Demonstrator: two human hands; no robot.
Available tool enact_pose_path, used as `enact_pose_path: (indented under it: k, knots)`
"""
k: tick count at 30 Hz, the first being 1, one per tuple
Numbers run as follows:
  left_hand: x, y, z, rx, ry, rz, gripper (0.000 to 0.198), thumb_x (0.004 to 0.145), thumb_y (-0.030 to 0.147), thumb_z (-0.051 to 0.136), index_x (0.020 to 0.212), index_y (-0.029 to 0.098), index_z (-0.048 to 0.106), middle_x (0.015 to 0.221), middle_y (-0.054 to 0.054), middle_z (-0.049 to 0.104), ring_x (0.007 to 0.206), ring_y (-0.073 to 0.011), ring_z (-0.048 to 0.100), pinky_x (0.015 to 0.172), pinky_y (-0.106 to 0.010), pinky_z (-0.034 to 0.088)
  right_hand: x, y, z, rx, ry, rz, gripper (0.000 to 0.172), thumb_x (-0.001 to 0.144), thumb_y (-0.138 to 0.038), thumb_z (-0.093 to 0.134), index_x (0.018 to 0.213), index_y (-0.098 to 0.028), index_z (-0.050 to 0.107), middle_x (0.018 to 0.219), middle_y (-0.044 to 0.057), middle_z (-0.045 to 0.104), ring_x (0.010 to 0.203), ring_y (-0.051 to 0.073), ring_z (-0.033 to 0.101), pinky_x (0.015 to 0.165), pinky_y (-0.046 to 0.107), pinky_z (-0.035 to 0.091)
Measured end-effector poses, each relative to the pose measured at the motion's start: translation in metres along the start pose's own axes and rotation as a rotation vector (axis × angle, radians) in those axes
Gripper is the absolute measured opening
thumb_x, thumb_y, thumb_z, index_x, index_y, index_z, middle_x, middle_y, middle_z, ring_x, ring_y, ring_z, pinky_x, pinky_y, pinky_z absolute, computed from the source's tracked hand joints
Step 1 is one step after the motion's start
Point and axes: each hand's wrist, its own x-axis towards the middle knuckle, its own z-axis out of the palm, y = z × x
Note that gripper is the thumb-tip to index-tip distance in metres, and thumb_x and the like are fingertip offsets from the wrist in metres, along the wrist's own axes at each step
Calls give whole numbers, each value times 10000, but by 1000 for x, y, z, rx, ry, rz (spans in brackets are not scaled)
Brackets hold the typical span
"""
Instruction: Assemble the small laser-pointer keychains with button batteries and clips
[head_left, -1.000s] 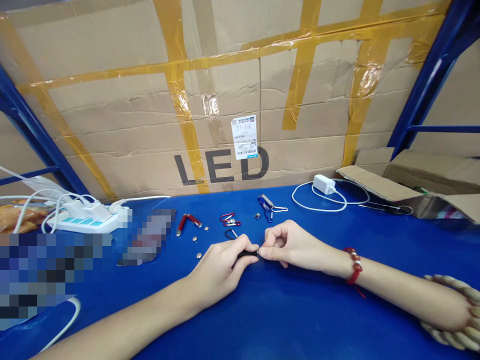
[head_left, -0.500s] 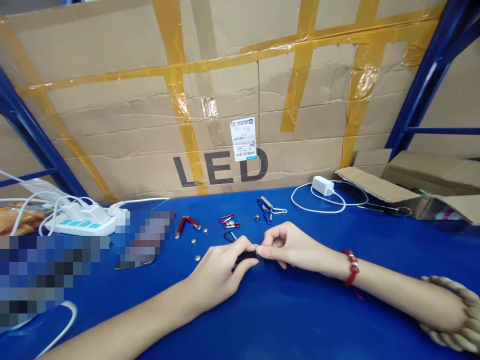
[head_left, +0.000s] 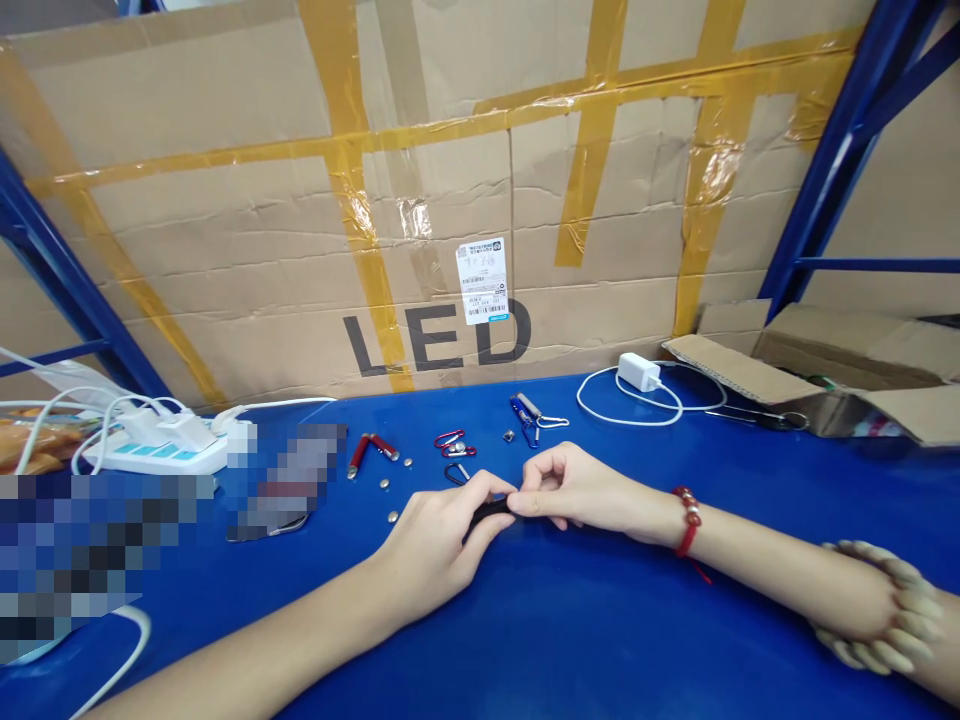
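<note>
Both hands meet over the blue table near its middle. My left hand is closed round a small black cylinder, most of it hidden in the fingers. My right hand pinches the cylinder's end with thumb and forefinger. Just beyond the hands lie a dark carabiner, red carabiners, a red cylinder in two pieces, a blue and silver keychain light and several small silver button cells.
A big taped cardboard sheet marked LED stands behind the table. A white power strip with cables sits at the left, a white charger and cord at the back right, an open cardboard box at the far right.
The hands have stayed together on the black cylinder, with only small finger shifts. The view has drifted slightly, so everything sits a little further left.
</note>
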Motion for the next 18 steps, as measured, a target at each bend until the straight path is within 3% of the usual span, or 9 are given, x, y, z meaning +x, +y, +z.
enact_pose_path:
  k: [12, 18]
  knots:
    - [2, -3, 2, 66, 48, -47, 202, 898, 235, 376, 1057, 277, 491, 1025, 39, 640, 883, -151, 617, 738, -237, 451, -1, -1, 3, 54, 53, -28, 343, 647, -457, 669, 667, -128, 575, 441, -65, 476, 380, 34, 413, 378, 141, 308]
    - [1, -3, 3, 75, 40, -86, 175, 901, 261, 361, 1004, 264, 501, 971, 31, 651, 846, -164, 624, 722, -251, 451, -2, 1, 6, 106, 54, -50, 354, 594, -435, 714, 686, -127, 567, 562, -43, 542, 394, 30, 437, 380, 152, 325]
